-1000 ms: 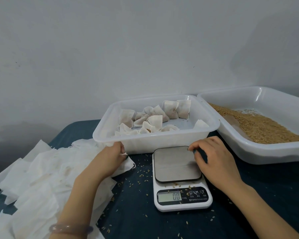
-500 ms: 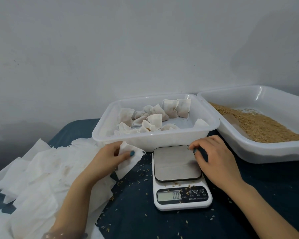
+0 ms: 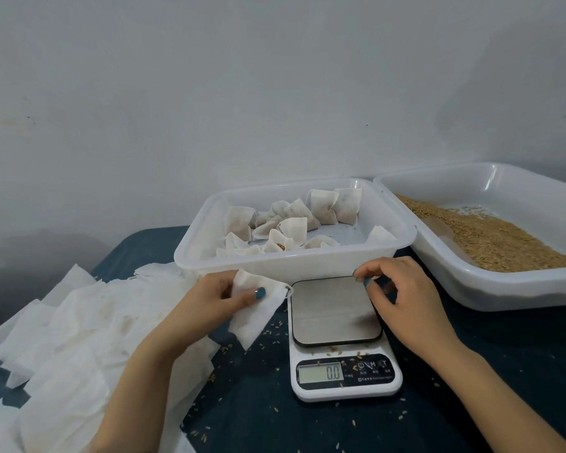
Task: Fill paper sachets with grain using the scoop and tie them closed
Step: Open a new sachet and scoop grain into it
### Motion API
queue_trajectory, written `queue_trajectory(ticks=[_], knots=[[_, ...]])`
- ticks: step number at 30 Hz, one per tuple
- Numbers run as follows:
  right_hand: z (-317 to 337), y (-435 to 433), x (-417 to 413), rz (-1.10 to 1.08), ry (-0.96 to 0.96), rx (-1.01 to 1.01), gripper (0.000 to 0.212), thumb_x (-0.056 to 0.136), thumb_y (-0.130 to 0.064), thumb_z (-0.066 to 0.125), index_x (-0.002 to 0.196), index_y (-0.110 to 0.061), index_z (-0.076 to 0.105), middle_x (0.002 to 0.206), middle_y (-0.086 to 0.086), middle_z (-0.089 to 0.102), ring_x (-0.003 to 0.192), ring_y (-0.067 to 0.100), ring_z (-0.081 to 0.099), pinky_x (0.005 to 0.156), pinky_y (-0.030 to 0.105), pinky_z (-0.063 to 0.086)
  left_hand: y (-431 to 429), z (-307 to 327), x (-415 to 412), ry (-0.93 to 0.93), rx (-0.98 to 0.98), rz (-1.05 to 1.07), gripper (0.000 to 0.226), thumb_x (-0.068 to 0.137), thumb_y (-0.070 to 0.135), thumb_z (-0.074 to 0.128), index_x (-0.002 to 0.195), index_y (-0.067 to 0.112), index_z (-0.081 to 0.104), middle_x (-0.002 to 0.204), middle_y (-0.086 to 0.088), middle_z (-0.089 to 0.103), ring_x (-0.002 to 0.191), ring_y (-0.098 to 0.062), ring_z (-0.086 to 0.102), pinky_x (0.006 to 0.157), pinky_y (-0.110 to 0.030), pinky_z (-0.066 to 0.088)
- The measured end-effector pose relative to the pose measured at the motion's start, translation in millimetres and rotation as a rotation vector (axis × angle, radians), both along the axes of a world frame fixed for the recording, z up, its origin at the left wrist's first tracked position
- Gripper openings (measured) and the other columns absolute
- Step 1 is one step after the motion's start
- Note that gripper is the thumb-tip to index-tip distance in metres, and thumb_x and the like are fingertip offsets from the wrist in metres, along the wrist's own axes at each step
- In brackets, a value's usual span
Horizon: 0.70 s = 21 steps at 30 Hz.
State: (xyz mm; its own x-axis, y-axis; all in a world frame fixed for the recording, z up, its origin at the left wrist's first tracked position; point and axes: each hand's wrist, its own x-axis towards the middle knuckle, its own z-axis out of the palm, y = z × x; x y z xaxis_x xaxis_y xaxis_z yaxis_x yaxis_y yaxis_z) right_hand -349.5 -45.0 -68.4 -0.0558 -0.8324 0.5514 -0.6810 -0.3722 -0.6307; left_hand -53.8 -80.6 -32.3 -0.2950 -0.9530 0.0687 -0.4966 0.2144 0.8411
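My left hand (image 3: 209,300) pinches an empty white paper sachet (image 3: 258,310) just left of the scale, thumb on top, with its string loop touching the platform's corner. My right hand (image 3: 402,302) hovers with curled fingers over the right rear corner of the scale's steel platform (image 3: 334,308), thumb and forefinger close together; anything held between them is too small to tell. Brown grain (image 3: 497,237) lies in the white tray (image 3: 536,292) at the right. A translucent scoop (image 3: 441,228) lies half buried in the grain's left slope.
The white digital scale (image 3: 343,376) reads 0.0. Behind it a white tub (image 3: 275,264) holds several filled sachets (image 3: 294,233). A heap of empty sachets (image 3: 62,338) covers the left of the dark blue cloth (image 3: 471,403). Loose grains are scattered around the scale.
My left hand lifted one sachet off the heap and carried it right, up to the scale's edge. My right hand stayed at the platform's rear corner, fingers curling in slightly.
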Motion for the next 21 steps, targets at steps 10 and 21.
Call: queue_trajectory(ticks=[10,21], knots=[[7,7,17,0.303,-0.232,0.146,0.014,0.089,-0.024,0.069,0.1,-0.033,0.067,0.097,-0.019,0.069,0.096,0.005,0.065,0.073,0.024,0.056,3,1,-71,-0.128,-0.14,-0.236,0.024,0.09,0.035,0.071,0.081,0.014,0.063,0.065,0.01,0.053,0.059,-0.004,0.044,0.055,-0.021,0.032],[9,7,17,0.177,-0.315,0.134,0.022,0.085,-0.013,0.074,0.092,-0.031,0.064,0.087,-0.016,0.068,0.082,0.004,0.065,0.071,0.014,0.05,14,-19,-80,0.124,-0.073,-0.11,0.017,0.079,0.035,0.082,0.09,0.029,0.071,0.086,0.002,0.073,0.079,-0.014,0.066,0.077,-0.04,0.056]])
